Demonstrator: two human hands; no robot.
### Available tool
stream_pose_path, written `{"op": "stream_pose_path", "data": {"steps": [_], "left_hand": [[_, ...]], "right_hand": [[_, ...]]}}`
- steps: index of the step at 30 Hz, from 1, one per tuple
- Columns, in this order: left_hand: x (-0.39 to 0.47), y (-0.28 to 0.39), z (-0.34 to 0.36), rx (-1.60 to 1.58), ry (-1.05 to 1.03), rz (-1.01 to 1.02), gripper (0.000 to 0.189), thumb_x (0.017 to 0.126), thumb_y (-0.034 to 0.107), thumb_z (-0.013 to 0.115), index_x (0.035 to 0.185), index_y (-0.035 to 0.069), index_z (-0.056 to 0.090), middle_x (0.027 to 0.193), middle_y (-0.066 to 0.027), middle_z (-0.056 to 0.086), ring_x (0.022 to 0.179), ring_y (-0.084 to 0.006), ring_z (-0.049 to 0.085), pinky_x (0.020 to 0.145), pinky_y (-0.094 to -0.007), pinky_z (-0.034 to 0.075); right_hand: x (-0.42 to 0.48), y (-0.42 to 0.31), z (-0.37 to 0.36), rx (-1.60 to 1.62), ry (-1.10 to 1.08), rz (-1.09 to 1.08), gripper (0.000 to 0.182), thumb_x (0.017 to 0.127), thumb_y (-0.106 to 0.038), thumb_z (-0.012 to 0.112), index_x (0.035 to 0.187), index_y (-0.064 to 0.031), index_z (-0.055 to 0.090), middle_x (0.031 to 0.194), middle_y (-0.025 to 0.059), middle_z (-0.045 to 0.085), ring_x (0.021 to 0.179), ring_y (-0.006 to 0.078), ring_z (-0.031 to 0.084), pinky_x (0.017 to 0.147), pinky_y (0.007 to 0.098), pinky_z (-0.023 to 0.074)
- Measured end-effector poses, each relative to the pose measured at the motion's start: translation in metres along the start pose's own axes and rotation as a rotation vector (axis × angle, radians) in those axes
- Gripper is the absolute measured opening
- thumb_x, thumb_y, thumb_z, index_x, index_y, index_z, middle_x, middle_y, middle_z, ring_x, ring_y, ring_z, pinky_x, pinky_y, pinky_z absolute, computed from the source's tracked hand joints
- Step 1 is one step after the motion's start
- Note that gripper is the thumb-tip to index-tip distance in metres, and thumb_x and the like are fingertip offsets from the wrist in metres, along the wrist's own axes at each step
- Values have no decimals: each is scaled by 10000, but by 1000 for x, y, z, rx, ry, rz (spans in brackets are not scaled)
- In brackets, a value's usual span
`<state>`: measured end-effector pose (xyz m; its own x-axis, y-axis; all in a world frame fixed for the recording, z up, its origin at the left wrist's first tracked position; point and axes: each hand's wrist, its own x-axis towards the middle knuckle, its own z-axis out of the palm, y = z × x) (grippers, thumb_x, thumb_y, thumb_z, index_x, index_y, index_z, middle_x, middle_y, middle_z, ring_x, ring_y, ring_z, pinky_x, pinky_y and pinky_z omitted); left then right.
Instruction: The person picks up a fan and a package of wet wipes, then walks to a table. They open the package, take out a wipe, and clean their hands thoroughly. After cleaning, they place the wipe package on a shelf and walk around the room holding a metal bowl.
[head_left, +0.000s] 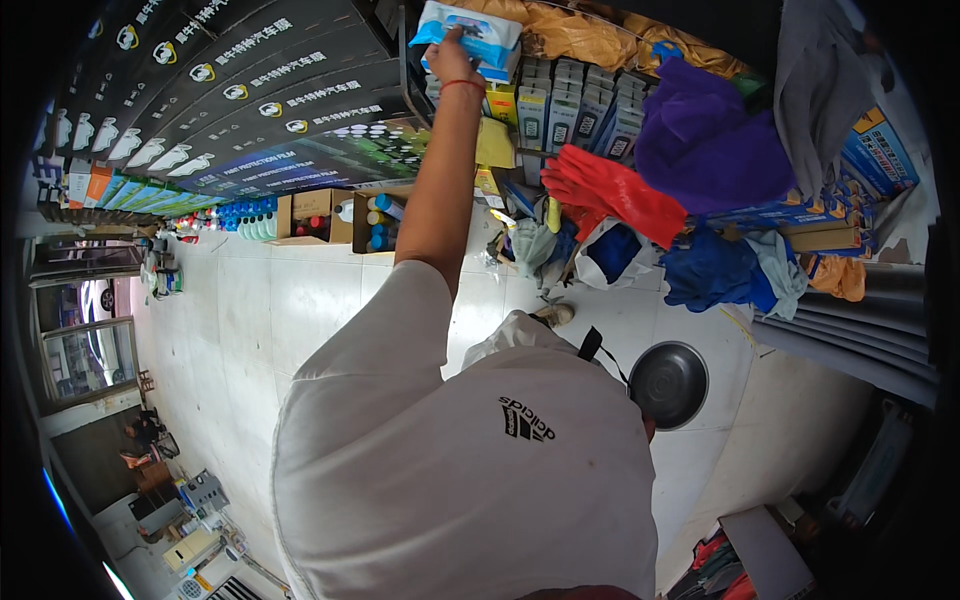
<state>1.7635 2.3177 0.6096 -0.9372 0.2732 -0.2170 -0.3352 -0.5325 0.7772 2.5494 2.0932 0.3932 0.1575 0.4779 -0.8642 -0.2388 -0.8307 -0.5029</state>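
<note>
My left hand (452, 60) reaches far forward, its fingers on a blue-and-white soft pack (491, 34), pinching its near left part. Another blue pack lies right under it, above a row of boxes. A red cord circles the left wrist. Low at my right side, only a sliver of my right hand (649, 428) shows beside my shirt. It is against the rim of a round dark pan (669, 385), which hangs over the floor with its inside facing up. The fingers and the pan's handle are hidden by my body. A black strap runs close to the pan.
Red rubber gloves (619, 191), a purple cloth (705, 142) and narrow grey boxes (562, 105) fill the shelf ahead. Blue cloths (709, 270) hang lower right. Black cartons (247, 82) are stacked left, above open boxes of bottles (379, 217). A person (146, 431) sits far left.
</note>
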Motion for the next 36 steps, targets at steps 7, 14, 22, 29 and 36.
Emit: {"op": "stream_pose_path", "data": {"steps": [7,14,22,29,36], "left_hand": [[23,20,-10,-57,-64,-119,259,857,72,693,1102,23,624,1068,-143,641,915,-328,658,706,-453,590],[14,7,-16,253,-19,-118,302,766,105,838,924,-62,642,806,-134,657,618,-228,651,531,-370,586],[-5,9,-60,270,111,29,237,860,146,750,914,-52,633,790,-143,649,587,-202,625,497,-314,546],[-6,13,-63,1225,-121,999,444,796,412,776,1099,102,678,1260,-155,618,1149,-412,565,934,-507,461],[1,-10,-50,1633,-338,646,1028,710,887,513,1527,282,362,1635,-133,173,1499,-443,-24,1164,-606,-55]], "right_hand": [[2,11,-9,40,9,10,176,906,-261,550,844,-102,592,716,25,539,624,184,532,570,340,411],[10,25,-16,91,6,22,180,906,-260,546,841,-99,592,718,28,541,626,186,533,572,341,412],[36,48,-31,174,-19,32,184,906,-259,542,838,-96,593,720,31,543,628,189,535,574,342,414],[60,67,-49,200,-56,31,190,907,-255,534,841,-89,596,726,34,549,635,189,541,579,344,420],[38,61,-30,158,-4,-40,189,911,-244,524,858,-82,606,729,26,555,629,177,545,570,337,422]]}}
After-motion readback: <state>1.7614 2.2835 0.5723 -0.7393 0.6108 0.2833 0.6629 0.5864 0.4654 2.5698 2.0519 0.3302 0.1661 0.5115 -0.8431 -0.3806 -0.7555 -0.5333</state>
